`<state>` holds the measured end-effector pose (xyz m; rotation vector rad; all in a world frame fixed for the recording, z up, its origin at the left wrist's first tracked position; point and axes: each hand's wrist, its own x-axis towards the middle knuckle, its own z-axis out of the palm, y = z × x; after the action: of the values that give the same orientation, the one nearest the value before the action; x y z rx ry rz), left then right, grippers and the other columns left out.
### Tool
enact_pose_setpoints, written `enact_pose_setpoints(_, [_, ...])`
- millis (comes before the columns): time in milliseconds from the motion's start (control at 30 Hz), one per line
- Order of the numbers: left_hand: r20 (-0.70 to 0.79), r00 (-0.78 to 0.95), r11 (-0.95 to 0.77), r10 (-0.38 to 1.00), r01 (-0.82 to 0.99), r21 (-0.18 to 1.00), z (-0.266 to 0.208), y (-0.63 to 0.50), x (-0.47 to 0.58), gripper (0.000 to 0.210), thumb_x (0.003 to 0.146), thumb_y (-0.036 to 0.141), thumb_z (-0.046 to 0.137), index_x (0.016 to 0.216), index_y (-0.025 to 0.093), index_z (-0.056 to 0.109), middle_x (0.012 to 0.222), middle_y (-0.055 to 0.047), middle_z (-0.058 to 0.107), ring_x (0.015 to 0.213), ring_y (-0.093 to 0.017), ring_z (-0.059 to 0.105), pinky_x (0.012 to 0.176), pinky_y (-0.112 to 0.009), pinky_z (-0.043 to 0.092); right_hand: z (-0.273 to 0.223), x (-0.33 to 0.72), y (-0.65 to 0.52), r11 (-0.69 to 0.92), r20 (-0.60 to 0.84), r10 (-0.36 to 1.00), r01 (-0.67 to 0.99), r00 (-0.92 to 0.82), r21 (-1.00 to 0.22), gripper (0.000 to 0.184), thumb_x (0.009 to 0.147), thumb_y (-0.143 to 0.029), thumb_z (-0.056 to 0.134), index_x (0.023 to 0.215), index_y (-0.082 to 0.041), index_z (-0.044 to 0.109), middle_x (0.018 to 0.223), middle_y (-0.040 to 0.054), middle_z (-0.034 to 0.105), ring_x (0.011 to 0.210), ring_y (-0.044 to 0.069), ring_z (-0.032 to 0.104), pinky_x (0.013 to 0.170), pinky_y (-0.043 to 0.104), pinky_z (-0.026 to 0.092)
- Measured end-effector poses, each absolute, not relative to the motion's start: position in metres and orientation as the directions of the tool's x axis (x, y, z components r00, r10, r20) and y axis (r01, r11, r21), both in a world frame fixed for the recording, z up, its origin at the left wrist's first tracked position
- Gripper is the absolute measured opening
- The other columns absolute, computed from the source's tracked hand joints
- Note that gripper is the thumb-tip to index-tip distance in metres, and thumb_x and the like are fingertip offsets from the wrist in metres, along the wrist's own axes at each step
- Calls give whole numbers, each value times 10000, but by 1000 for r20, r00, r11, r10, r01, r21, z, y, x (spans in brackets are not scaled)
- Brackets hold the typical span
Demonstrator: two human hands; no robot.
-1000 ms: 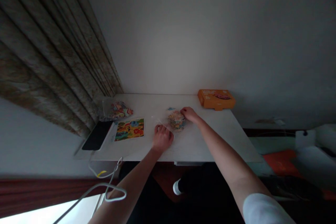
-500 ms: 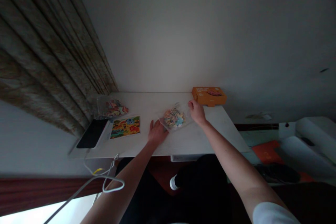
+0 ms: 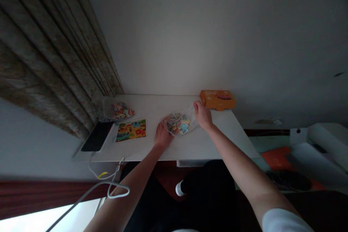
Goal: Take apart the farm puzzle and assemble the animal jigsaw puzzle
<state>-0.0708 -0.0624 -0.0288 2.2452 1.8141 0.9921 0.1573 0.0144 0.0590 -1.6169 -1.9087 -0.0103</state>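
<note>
A clear plastic bag of jigsaw puzzle pieces (image 3: 178,123) lies over the white table between my hands. My right hand (image 3: 203,115) is closed on the bag's right edge and pulls it up a little. At the bag's left end, my left hand (image 3: 163,136) is closed on the plastic, its fingers partly hidden by the bag. To the left is a colourful picture card (image 3: 131,130) with animals on it. Behind the card rests a second clear bag of puzzle pieces (image 3: 119,110).
An orange box (image 3: 218,100) stands at the table's back right corner, against the wall. A black phone or tablet (image 3: 98,136) lies at the left edge, with a white cable (image 3: 116,183) hanging nearby. Patterned curtains (image 3: 54,43) hang at left. A white open box (image 3: 320,148) is at right.
The bag between my hands has been stretched and tilted, and its pieces have shifted inside. My left hand has closed further onto the bag's left side.
</note>
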Motion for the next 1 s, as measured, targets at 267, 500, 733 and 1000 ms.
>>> enact_pose_setpoints(267, [394, 286, -402, 874, 881, 252, -28, -67, -69, 763, 966, 348, 599, 1612, 161, 237, 1601, -192, 447, 1519, -311, 379, 1266, -519, 298, 37, 167, 27, 176, 285, 958, 747, 20, -641, 326, 989, -480, 475, 988, -210, 659, 751, 47, 673, 691, 212, 616, 636, 288, 391])
enact_pose_setpoints(500, [359, 426, -504, 830, 849, 159, -27, -72, -72, 693, 980, 385, 570, 1607, 209, 334, 1639, -146, 413, 1531, -289, 367, 1299, -521, 213, -7, 200, 6, 50, 99, 993, 532, 65, -845, 438, 804, -653, 619, 708, -226, 589, 657, 11, 616, 622, 178, 543, 586, 283, 381])
enact_pose_setpoints(733, [334, 602, -659, 725, 747, 84, -20, -59, -58, 481, 1052, 369, 449, 1491, 185, 521, 1574, -131, 509, 1482, -253, 447, 1233, -439, 366, -39, 197, -24, 135, 245, 956, 500, 160, -856, 465, 905, -687, 455, 799, -248, 565, 641, -7, 556, 601, 185, 520, 595, 290, 366])
enact_pose_setpoints(1000, [158, 689, -703, 707, 710, 52, 2, -34, -17, 548, 1020, 479, 497, 1480, 186, 546, 1547, -151, 535, 1402, -295, 531, 1206, -442, 376, -40, 200, -15, 149, 280, 948, 568, 151, -809, 452, 962, -638, 351, 826, -260, 557, 670, 12, 577, 626, 203, 544, 619, 297, 360])
